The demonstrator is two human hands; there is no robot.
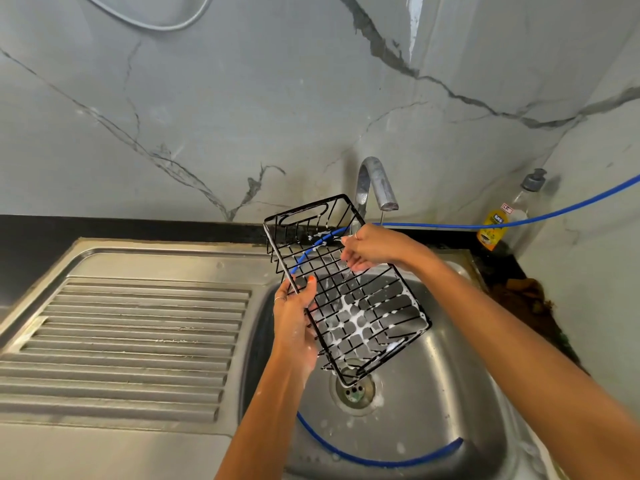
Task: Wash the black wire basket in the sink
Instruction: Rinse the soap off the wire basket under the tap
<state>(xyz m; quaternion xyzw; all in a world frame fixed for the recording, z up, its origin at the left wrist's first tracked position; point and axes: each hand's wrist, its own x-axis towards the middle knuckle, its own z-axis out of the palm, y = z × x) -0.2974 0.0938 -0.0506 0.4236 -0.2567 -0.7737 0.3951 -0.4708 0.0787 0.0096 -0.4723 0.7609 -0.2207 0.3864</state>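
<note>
The black wire basket hangs tilted over the steel sink, streaked with white soap foam on its lower wires. My left hand grips its left rim, thumb over the wire. At the basket's upper right edge, my right hand has its fingers curled on the wires, just below the tap. A thin stream of water drops from the spout beside that hand. The basket's lower corner hovers above the drain.
A ribbed steel draining board lies left of the bowl. A blue hose runs from the right wall behind the basket and loops in the sink bottom. A dish-soap bottle stands at the back right, on a black counter.
</note>
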